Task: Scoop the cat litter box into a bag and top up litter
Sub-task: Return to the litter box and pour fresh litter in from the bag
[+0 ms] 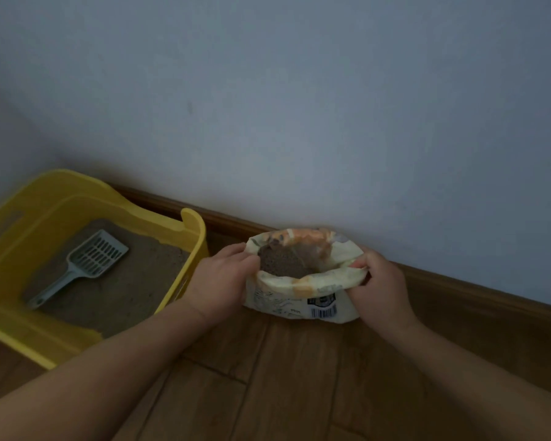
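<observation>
A cream and orange litter bag stands on the wooden floor against the wall, its top rolled down and open, with grey-brown litter visible inside. My left hand grips the left side of the bag's rolled rim. My right hand grips the right side of the rim. To the left sits a yellow litter box holding sandy litter. A pale grey slotted scoop lies on the litter inside the box, handle toward the near left.
A brown wooden skirting board runs along the foot of the pale wall behind the bag and box. Wooden floorboards spread between my forearms. The room is dim.
</observation>
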Demonstrator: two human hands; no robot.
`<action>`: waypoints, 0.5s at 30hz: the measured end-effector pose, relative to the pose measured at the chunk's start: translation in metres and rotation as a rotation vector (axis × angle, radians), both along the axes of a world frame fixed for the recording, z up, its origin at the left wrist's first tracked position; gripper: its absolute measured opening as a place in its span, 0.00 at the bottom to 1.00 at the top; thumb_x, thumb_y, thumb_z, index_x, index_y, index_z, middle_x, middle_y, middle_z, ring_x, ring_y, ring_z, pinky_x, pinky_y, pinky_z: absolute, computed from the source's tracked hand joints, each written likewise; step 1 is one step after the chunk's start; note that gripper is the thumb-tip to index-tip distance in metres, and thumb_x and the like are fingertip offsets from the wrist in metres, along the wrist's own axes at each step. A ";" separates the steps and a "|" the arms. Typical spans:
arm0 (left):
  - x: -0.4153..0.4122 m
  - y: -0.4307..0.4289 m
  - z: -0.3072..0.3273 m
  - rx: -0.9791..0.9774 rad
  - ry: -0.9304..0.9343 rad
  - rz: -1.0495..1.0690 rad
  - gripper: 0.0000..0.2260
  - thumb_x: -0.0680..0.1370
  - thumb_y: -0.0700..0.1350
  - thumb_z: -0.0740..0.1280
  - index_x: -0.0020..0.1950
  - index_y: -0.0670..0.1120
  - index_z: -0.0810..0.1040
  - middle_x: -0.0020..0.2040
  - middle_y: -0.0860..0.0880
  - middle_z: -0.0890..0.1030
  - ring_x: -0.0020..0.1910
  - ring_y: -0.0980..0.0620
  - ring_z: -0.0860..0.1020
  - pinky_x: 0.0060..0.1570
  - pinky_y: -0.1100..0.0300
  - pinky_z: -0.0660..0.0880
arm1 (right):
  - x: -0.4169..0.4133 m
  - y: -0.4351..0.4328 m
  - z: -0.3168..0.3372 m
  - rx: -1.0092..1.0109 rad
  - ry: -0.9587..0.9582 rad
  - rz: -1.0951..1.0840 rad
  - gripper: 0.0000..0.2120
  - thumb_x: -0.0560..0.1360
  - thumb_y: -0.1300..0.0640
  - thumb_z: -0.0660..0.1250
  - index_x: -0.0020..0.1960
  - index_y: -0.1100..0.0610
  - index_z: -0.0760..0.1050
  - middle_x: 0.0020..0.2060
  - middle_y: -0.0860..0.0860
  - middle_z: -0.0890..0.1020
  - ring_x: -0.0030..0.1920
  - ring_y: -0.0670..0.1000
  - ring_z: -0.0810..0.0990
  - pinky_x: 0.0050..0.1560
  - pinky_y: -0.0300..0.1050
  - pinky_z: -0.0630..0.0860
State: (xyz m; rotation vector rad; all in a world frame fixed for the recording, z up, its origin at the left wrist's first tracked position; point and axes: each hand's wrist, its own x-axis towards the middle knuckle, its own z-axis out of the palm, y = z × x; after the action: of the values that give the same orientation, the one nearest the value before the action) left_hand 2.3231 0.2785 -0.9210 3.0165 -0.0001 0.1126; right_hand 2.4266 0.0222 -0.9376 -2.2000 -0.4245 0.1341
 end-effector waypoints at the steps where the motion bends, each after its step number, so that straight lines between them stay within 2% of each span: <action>1: -0.001 -0.003 0.001 -0.020 -0.014 0.022 0.08 0.70 0.40 0.72 0.47 0.48 0.80 0.50 0.52 0.84 0.61 0.45 0.78 0.39 0.49 0.82 | -0.001 -0.001 -0.002 -0.001 0.007 0.002 0.12 0.69 0.66 0.72 0.41 0.52 0.73 0.39 0.43 0.77 0.42 0.41 0.76 0.34 0.41 0.72; 3: -0.003 -0.009 0.004 -0.086 -0.032 0.056 0.07 0.73 0.40 0.69 0.50 0.47 0.81 0.53 0.51 0.84 0.61 0.45 0.78 0.49 0.49 0.81 | -0.001 -0.002 -0.005 -0.003 0.014 0.006 0.11 0.69 0.66 0.73 0.41 0.53 0.73 0.39 0.43 0.77 0.41 0.41 0.76 0.34 0.42 0.73; 5: -0.005 -0.011 0.003 -0.192 -0.024 0.081 0.08 0.76 0.38 0.67 0.53 0.46 0.81 0.57 0.50 0.83 0.62 0.45 0.78 0.59 0.50 0.76 | -0.002 -0.004 -0.008 0.003 0.012 0.018 0.13 0.68 0.66 0.74 0.41 0.53 0.72 0.39 0.44 0.77 0.41 0.41 0.76 0.34 0.43 0.73; 7: -0.008 -0.012 0.000 -0.328 0.023 0.119 0.07 0.78 0.39 0.65 0.51 0.49 0.79 0.65 0.51 0.78 0.65 0.47 0.75 0.62 0.51 0.75 | -0.004 -0.005 -0.011 0.016 0.001 0.040 0.14 0.67 0.67 0.74 0.40 0.53 0.72 0.40 0.44 0.77 0.41 0.42 0.76 0.34 0.41 0.72; 9: -0.011 -0.011 -0.003 -0.433 0.085 0.164 0.07 0.78 0.40 0.66 0.47 0.53 0.75 0.72 0.55 0.70 0.67 0.55 0.71 0.63 0.56 0.73 | -0.006 -0.006 -0.014 0.030 -0.021 0.069 0.14 0.66 0.69 0.74 0.39 0.55 0.72 0.41 0.43 0.76 0.43 0.41 0.76 0.34 0.37 0.70; 11: -0.011 -0.012 -0.006 -0.520 0.110 0.184 0.08 0.78 0.39 0.67 0.47 0.52 0.75 0.70 0.57 0.69 0.64 0.65 0.65 0.61 0.68 0.68 | -0.006 -0.006 -0.016 0.048 -0.035 0.092 0.14 0.66 0.69 0.74 0.39 0.56 0.71 0.43 0.44 0.76 0.45 0.40 0.75 0.36 0.38 0.71; 12: -0.010 -0.012 -0.008 -0.564 0.115 0.188 0.08 0.77 0.38 0.67 0.46 0.51 0.75 0.66 0.56 0.71 0.63 0.67 0.66 0.59 0.72 0.68 | -0.005 -0.007 -0.017 0.052 -0.040 0.101 0.15 0.65 0.69 0.74 0.38 0.55 0.71 0.45 0.45 0.77 0.47 0.39 0.75 0.38 0.39 0.71; 15: -0.009 -0.012 -0.012 -0.673 0.171 0.241 0.10 0.77 0.38 0.68 0.45 0.54 0.74 0.55 0.56 0.77 0.58 0.57 0.75 0.51 0.65 0.76 | -0.004 -0.009 -0.018 0.031 -0.053 0.131 0.16 0.65 0.69 0.74 0.37 0.53 0.70 0.49 0.45 0.76 0.51 0.36 0.74 0.41 0.34 0.70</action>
State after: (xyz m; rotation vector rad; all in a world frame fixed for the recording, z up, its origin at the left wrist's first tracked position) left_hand 2.3138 0.2667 -0.9327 2.3322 0.3438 -0.1060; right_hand 2.4222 0.0136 -0.9556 -2.1487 -0.5969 0.1397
